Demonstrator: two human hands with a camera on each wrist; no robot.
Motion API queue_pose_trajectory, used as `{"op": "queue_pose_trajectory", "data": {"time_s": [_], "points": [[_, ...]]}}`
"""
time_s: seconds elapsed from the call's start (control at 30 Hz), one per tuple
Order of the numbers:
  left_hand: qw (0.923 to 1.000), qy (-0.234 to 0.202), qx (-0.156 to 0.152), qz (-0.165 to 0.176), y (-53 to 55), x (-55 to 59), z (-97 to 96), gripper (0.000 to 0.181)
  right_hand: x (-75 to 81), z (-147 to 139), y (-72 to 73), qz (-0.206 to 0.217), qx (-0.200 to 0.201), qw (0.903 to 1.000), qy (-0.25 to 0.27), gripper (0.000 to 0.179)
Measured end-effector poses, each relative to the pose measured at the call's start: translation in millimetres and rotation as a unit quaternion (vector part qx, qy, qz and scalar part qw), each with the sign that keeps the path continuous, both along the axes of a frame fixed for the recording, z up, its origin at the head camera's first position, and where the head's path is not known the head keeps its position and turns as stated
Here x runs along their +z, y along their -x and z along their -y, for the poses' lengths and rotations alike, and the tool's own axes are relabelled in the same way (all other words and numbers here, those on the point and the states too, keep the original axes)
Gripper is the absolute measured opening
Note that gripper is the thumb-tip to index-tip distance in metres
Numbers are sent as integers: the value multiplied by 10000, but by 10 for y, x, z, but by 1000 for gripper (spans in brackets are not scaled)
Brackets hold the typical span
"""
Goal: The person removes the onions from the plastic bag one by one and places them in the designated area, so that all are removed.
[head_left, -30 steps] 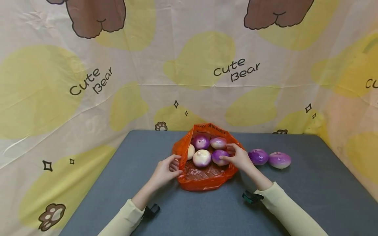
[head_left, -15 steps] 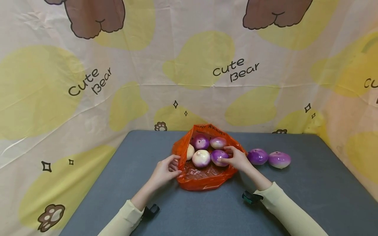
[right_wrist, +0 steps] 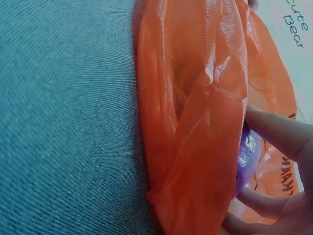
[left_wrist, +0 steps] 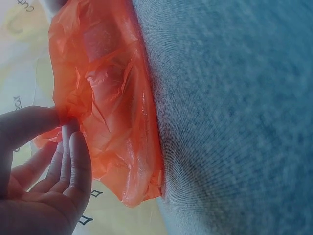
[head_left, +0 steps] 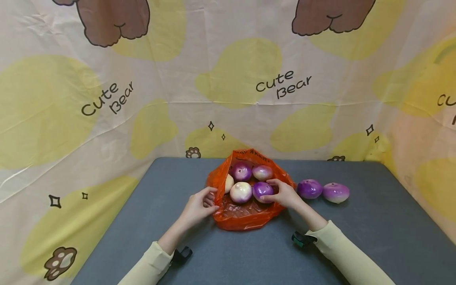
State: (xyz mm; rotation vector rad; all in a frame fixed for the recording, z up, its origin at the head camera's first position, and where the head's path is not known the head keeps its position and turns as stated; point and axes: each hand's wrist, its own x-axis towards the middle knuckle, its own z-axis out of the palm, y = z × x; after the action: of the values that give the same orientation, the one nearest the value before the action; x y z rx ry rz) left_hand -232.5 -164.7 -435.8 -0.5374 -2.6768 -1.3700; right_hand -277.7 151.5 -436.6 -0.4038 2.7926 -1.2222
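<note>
An orange-red plastic bag [head_left: 246,225] lies on its side, its mouth facing me. My left hand [head_left: 197,204] pinches the left edge of that mouth; in the left wrist view thumb and fingers [left_wrist: 79,161] meet on the crumpled film. Just inside the right edge, my right hand [head_left: 285,194] grips a glossy purple onion [head_left: 261,190] between thumb and fingers. Touching it on the left is a mostly white onion [head_left: 240,192]. Behind them sit a purple onion [head_left: 241,171] and a paler one [head_left: 262,172]. Another pale onion [head_left: 228,183] is half hidden by the bag's left side.
Two more purple onions, one darker [head_left: 309,189] and one with a pale underside [head_left: 336,192], lie side by side on the grey table [head_left: 249,261], right of the bag. A printed cloth [head_left: 231,87] hangs behind the table's far edge.
My right hand and the onion it grips have shifted slightly left and toward me. The white onion beside it has moved a little left too. My left hand stays on the bag's edge.
</note>
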Motion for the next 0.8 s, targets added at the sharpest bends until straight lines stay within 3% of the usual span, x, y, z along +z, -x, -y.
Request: {"op": "queue_pose_trajectory", "data": {"time_s": [0.2, 0.8], "points": [[10000, -7, -71, -44, -3, -11, 12, 45, -14, 13, -14, 88, 116, 9998, 161, 75], [10000, -52, -67, 19, 8, -7, 21, 44, -36, 54, -11, -189, 415, 9989, 91, 76]]}}
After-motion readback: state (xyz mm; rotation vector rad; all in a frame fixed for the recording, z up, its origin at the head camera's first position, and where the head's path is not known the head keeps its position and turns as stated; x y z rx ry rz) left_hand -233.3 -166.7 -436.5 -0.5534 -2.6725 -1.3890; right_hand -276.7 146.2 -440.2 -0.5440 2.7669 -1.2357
